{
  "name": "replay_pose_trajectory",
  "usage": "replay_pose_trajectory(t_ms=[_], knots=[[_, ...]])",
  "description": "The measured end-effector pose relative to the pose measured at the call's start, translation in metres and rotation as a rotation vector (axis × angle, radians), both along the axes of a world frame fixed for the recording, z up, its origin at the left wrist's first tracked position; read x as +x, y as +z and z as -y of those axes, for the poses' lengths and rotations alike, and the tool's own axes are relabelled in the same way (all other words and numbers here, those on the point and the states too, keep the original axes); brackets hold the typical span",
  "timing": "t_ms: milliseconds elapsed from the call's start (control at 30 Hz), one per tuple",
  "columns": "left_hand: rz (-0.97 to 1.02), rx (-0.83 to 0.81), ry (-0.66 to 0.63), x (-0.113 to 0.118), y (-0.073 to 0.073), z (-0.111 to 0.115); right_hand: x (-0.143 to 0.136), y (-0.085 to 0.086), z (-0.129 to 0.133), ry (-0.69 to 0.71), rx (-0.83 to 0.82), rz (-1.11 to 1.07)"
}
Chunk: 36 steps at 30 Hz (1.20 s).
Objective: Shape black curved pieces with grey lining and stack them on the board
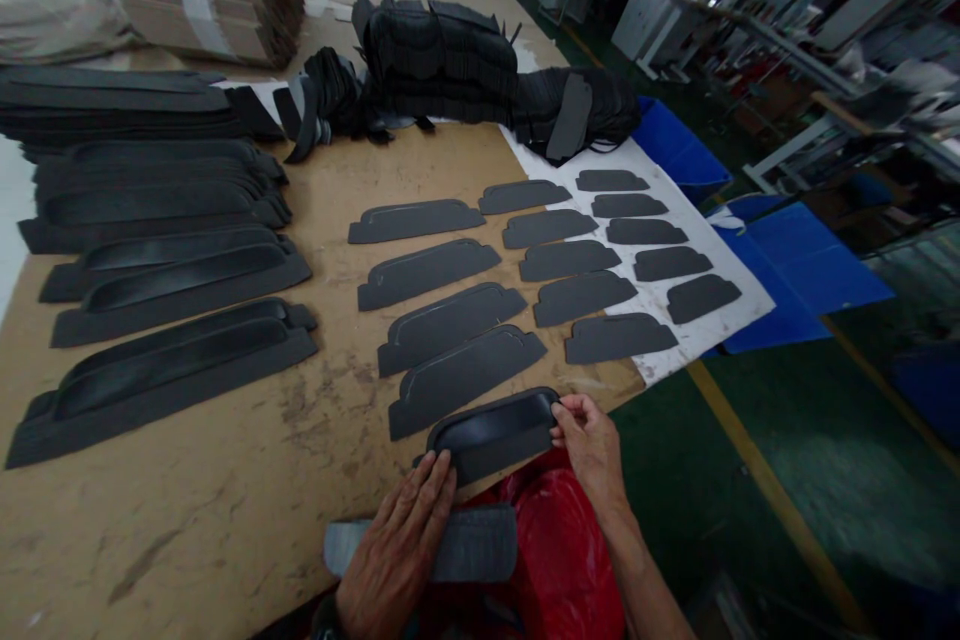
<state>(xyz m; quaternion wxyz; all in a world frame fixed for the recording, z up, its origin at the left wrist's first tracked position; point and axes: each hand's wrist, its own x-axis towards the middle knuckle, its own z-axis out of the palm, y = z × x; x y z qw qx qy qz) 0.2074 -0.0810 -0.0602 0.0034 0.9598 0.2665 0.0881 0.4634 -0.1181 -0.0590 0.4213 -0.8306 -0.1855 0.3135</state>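
A glossy black panel [495,430] lies on a brown desk [300,480]. The left hand [397,535] rests flat, fingers [437,490] close together, at the panel's left end; the right hand [591,445] pinches its right end. Beyond the panel, flat dark pieces [454,318] lie in rows; nearer, a grey strip [476,548], possibly fabric

Lower centre shows one left hand [401,530], one right hand [590,445] and one glossy dark piece [495,427]; mid-frame, grey panels [454,327] number four, five and five in successive rightward columns.
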Motion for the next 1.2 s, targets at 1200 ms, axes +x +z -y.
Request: replay_pose_trajectory(t_ms=[1200], knots=[[-0.065, -0.285, 0.041, 0.028, 0.011, -0.027, -0.01, 0.001, 0.001, 0.364, -0.205, 0.745]])
